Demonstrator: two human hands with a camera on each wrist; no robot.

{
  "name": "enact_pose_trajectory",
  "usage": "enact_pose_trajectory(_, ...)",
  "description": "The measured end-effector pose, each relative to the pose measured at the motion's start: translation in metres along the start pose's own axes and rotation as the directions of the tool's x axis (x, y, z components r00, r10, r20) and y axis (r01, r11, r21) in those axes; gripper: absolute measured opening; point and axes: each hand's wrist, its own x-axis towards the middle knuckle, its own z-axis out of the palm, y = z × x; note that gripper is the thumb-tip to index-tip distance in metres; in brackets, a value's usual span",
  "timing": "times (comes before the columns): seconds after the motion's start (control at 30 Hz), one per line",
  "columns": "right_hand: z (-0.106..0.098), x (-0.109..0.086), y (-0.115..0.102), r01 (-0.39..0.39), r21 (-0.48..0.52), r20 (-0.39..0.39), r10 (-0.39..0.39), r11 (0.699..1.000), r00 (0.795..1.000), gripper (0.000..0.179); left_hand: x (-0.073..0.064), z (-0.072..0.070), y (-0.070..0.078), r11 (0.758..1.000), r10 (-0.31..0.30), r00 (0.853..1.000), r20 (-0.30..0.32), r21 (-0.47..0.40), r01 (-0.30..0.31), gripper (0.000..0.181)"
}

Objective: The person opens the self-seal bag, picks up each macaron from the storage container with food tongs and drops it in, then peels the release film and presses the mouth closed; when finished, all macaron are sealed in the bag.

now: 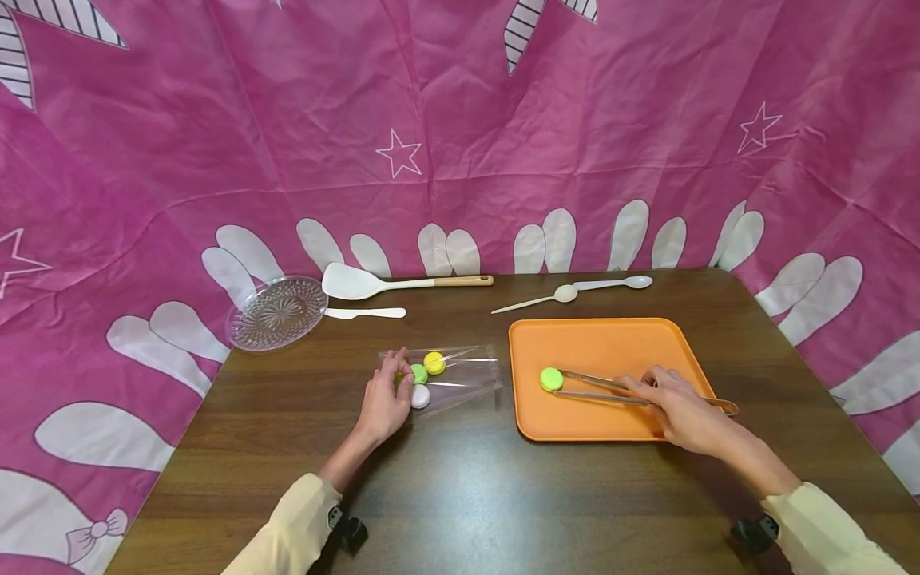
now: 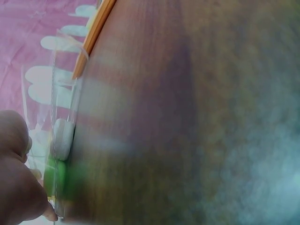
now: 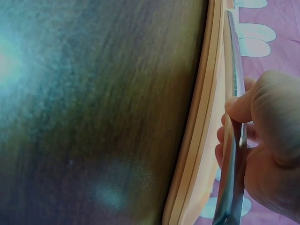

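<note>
My left hand (image 1: 386,402) pinches the left end of a clear plastic bag (image 1: 470,371) lying on the table. Inside the bag are a yellow macaron (image 1: 434,362), a green macaron (image 1: 419,374) and a white macaron (image 1: 420,396); my fingers partly cover the green one. In the left wrist view the white macaron (image 2: 63,138) shows through the film. My right hand (image 1: 683,407) grips metal tongs (image 1: 596,378) over the orange tray (image 1: 611,339). The tips of the tongs lie around another green macaron (image 1: 551,379) at the tray's left side.
Along the back are a clear patterned plate (image 1: 276,313), a white spatula (image 1: 352,282) with a wooden handle, a white knife (image 1: 366,313) and two spoons, one cream (image 1: 565,294), one white (image 1: 637,282). Behind the table hangs a pink cloth (image 1: 460,104).
</note>
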Motion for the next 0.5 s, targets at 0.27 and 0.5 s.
enact_pose_trajectory(0.27, 0.0008, -0.0002, 0.0004, 0.015, 0.009, -0.018, -0.015, 1.000, 1.000, 0.076, -0.0002, -0.0001, 0.0006, 1.000, -0.005, 1.000, 0.005, -0.002, 0.005, 0.014)
enact_pose_trajectory(0.5, -0.0010, 0.0056, -0.0026, -0.004, 0.033, -0.018, 0.005, 0.999, 1.000, 0.076, -0.0007, -0.0004, 0.0010, 1.000, -0.017, 1.000, 0.012, -0.002, 0.017, 0.014)
